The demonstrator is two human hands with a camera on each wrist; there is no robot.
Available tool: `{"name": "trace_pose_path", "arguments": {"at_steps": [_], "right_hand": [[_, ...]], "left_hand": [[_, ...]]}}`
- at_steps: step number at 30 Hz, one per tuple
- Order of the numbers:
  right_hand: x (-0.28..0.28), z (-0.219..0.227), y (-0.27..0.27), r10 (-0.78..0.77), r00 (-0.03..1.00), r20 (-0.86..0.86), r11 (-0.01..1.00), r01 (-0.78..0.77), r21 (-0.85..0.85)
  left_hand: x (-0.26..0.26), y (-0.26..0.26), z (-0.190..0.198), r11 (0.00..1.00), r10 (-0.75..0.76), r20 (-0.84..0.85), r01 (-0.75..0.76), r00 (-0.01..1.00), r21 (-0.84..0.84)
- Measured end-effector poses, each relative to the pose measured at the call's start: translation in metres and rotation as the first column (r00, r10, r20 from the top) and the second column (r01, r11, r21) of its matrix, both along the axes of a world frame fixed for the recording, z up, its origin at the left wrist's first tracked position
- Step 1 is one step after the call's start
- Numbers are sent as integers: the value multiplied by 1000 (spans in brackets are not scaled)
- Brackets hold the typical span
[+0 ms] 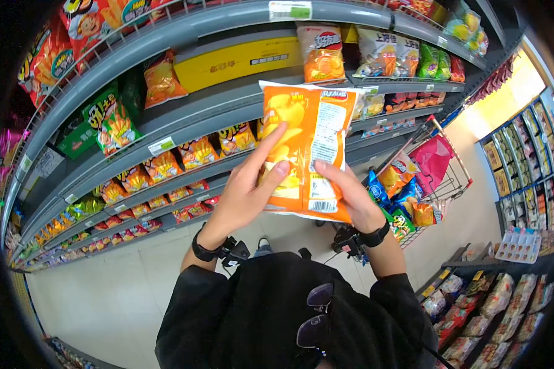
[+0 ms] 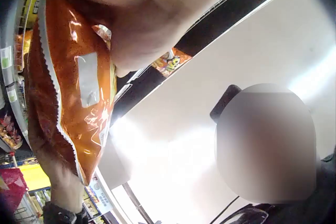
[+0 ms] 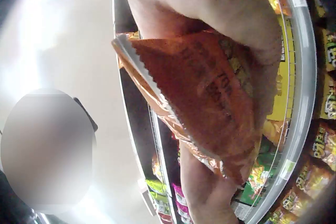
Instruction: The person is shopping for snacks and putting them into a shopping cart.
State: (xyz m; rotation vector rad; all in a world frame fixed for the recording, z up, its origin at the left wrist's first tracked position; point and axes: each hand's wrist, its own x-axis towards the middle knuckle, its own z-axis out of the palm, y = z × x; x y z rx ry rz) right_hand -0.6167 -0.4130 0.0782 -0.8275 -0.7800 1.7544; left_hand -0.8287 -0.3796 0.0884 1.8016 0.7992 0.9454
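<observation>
An orange chip bag point(image 1: 301, 150) is held up in front of the shelves, its printed back with text panel and barcode facing the head camera. The left hand point(image 1: 243, 184) grips its left side, thumb and index finger lying over the back. On the lower right, the right hand point(image 1: 354, 197) holds it with the thumb on the back; its other fingers are hidden behind. Both wrist views show the bag's crimped end, the bag point(image 2: 79, 87) beside the left hand point(image 2: 136, 19) and the bag point(image 3: 199, 87) beneath the right hand point(image 3: 220, 8).
Curved grey shelves point(image 1: 221, 117) carry snack bags. A similar orange bag point(image 1: 322, 52) stands on the upper shelf beside a yellow box point(image 1: 240, 63). To the right is a shopping cart point(image 1: 468, 183) with several snack bags and a pink item point(image 1: 433, 165). Another rack point(image 1: 474, 307) is lower right.
</observation>
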Motion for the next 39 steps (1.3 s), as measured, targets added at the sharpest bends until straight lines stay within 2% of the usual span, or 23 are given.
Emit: {"name": "trace_pose_path", "arguments": {"at_steps": [2,3,6,11,14,16,20,27,35,38,39], "right_hand": [[-9,0,12,6,991,-131,995,-19,-96],[-12,2,15,4,986,-166,988,-30,-152],[-24,3,23,35,970,-240,985,-74,-155],[-54,13,27,-43,966,-256,991,9,-132],[-59,12,30,42,896,-442,988,-103,-116],[-63,12,32,43,912,-407,995,-76,-65],[-61,8,43,62,883,-465,986,-128,-111],[-55,1,58,85,847,-525,968,-194,-157],[-48,1,74,95,851,-516,960,-215,-178],[-44,2,77,48,920,-389,968,-138,-207],[-43,2,80,25,947,-321,972,-98,-215]], "left_hand": [[-15,3,0,1000,-28,88,28,996,6],[-22,3,2,987,-64,214,94,975,-129],[-41,9,2,984,-30,300,81,954,-157],[-62,23,5,989,-23,297,65,955,-134],[-70,24,14,969,-25,320,101,947,-225],[-72,28,13,973,-12,327,87,945,-216],[-72,35,10,974,-2,352,81,936,-209],[-73,43,9,967,-17,334,100,943,-233],[-69,56,8,970,-25,313,99,949,-223],[-64,60,2,991,8,290,31,957,-131],[-66,63,-2,997,77,47,-77,996,5]]}}
